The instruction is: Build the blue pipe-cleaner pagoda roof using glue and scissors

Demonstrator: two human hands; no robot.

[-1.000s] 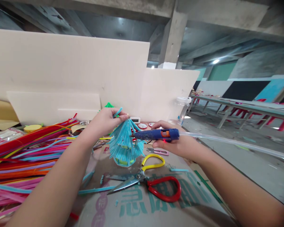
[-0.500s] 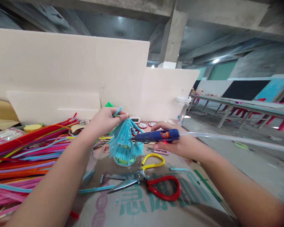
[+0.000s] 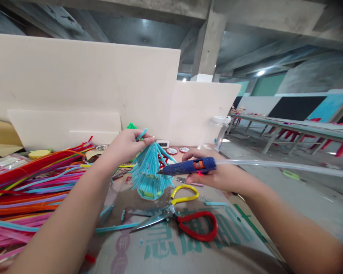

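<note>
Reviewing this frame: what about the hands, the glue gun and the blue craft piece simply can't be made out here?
- Glue gun nozzle, head view: whether it touches the blue pipe-cleaner cone is too small to tell.
- Right hand: its fingers hide the trigger.
- Left hand: covers the cone's top, hiding how the strands join.
- Glue stick: its far end is cut off by the right edge.
- Small round items behind the cone: too small to identify.

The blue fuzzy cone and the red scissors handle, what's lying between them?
In the head view, the scissors' yellow handle loop lies on the cardboard between the blue cone and the red handle loop.
</note>
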